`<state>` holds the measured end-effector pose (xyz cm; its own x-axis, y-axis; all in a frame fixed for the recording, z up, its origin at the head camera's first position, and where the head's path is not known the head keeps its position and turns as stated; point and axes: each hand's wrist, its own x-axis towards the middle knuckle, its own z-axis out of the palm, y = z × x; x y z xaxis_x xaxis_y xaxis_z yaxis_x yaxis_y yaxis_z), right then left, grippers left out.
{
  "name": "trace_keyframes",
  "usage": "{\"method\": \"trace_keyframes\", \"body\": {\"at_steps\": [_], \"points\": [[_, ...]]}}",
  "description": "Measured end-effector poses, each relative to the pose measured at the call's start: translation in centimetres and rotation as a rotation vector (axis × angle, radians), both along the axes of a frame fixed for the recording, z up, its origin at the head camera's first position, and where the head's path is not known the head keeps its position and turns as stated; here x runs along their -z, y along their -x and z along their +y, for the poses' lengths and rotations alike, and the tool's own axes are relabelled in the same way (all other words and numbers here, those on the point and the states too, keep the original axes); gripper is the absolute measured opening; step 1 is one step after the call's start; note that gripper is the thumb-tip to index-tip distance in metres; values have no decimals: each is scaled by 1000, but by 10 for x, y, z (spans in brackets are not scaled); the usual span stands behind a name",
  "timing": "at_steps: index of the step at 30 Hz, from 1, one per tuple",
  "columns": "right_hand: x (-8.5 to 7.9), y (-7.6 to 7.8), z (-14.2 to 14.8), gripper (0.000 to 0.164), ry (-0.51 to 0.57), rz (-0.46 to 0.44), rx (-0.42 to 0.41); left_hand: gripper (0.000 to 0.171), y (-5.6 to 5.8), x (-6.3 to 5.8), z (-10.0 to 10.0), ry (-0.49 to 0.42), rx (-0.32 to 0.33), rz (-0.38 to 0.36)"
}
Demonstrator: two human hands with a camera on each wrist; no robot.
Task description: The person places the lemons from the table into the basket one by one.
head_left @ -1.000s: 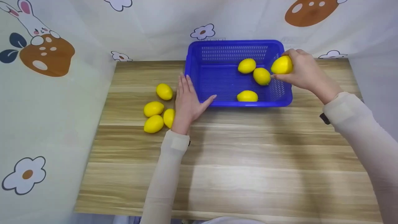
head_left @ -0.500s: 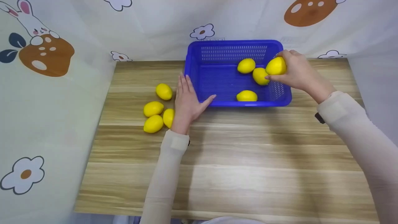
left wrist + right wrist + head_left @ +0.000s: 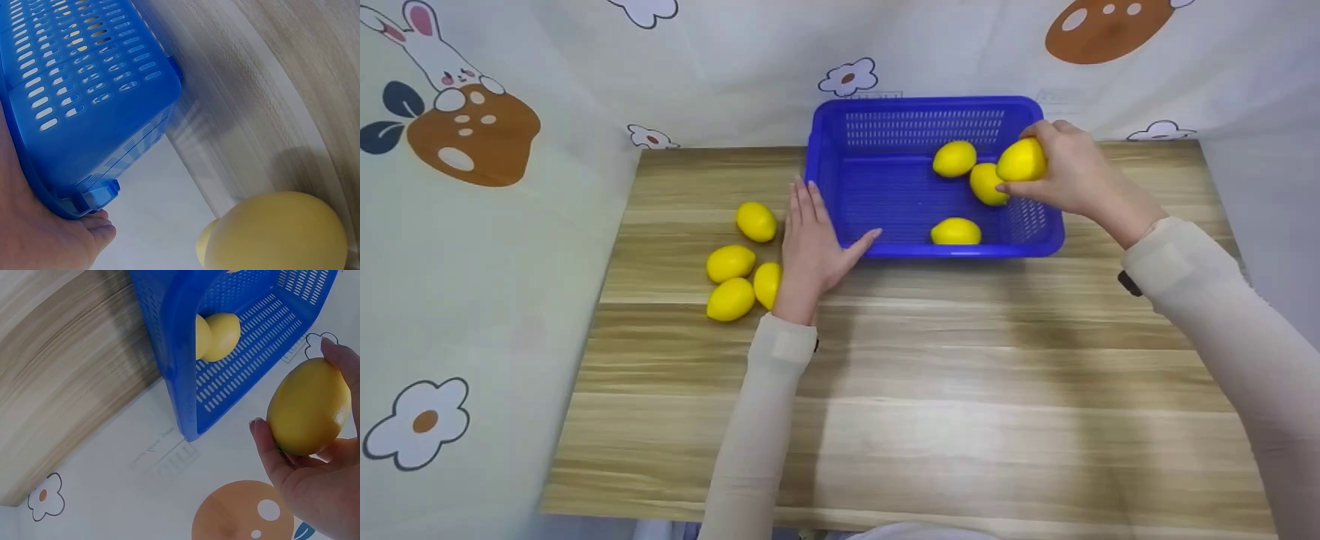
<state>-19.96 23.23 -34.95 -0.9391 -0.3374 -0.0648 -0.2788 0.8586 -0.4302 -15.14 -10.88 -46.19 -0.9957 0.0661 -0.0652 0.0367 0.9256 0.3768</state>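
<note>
My right hand point(image 3: 1076, 169) grips a yellow lemon point(image 3: 1023, 160) between thumb and fingers, over the right end of a blue plastic basket point(image 3: 937, 250). In the right wrist view the held lemon point(image 3: 309, 406) shows whole, apart from the basket wall point(image 3: 179, 354). Three lemons lie inside the basket; one, a lemon point(image 3: 987, 184) near the right wall, is partly covered by the held one. My left hand point(image 3: 814, 244) rests with straight fingers along the basket's left side, its thumb spread over the front rim. The left wrist view shows that palm point(image 3: 34, 225) against the rim.
Several lemons point(image 3: 730, 264) lie on the wooden table point(image 3: 930, 405) left of my left hand, one partly hidden behind the wrist. A white curtain point(image 3: 735, 67) printed with flowers and a rabbit hangs behind the basket and along the left side.
My right hand has shifted slightly left with the lemon, from the basket's right rim to further over its inside. The left hand and the basket stay in place.
</note>
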Motion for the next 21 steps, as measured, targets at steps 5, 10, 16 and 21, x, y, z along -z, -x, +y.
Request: {"method": "trace_keyframes", "body": {"at_steps": [5, 10, 16, 21], "points": [[2, -1, 0, 76, 1, 8, -1, 125, 0, -1, 1, 1, -2, -12], [2, 0, 2, 80, 13, -16, 9, 125, 0, -1, 1, -3, -5, -18], [0, 0, 2, 81, 17, -36, 15, 126, 0, -1, 1, -13, -7, -17], [2, -1, 3, 78, 17, -26, 13, 125, 0, -2, 1, -12, -4, -7]]}}
